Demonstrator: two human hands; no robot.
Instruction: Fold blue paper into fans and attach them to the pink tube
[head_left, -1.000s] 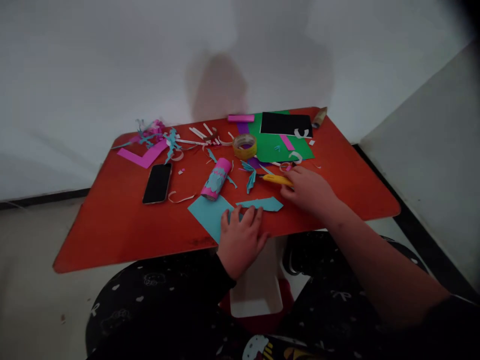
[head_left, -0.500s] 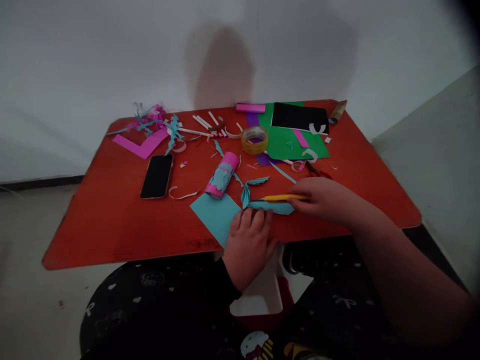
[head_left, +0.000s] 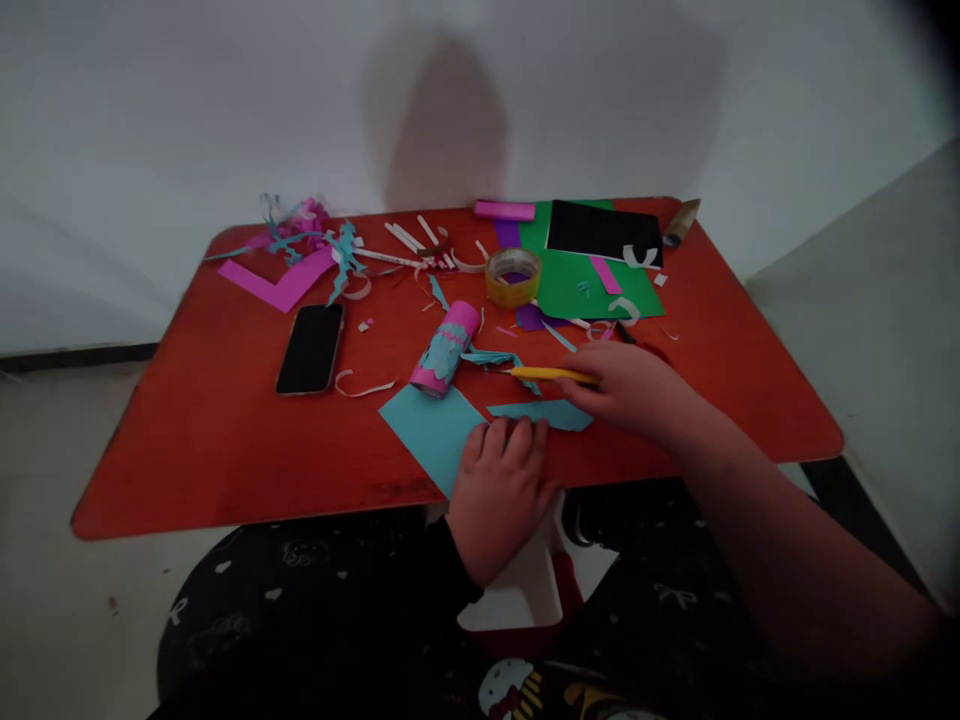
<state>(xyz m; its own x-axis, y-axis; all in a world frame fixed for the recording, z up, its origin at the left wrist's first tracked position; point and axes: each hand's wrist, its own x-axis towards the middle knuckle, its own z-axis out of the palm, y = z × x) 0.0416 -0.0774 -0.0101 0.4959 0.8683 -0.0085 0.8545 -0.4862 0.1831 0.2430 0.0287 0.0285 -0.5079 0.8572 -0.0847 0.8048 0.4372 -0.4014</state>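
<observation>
My right hand [head_left: 619,385] grips a yellow craft knife [head_left: 551,374], its thin tip pointing left at a crumpled, pleated blue paper piece [head_left: 502,358]. Beneath the knife lies a flat blue paper strip [head_left: 547,412]. My left hand [head_left: 501,485] rests palm down, fingers stretched, on the right edge of a blue paper sheet [head_left: 431,430]. Just beyond that sheet, a pink paper tube [head_left: 448,348] with light blue scalloped paper round it lies on its side.
The red table [head_left: 225,420] holds a phone [head_left: 310,349] at left and a roll of clear tape [head_left: 513,290] at the middle. Green paper [head_left: 559,285], a black sheet [head_left: 604,230] and a pink V-shaped piece [head_left: 285,290] lie further back, among several scraps.
The craft knife has moved up and left with my right hand. The pleated blue piece has shifted away from the blue strip, toward the tube. My left hand stays put.
</observation>
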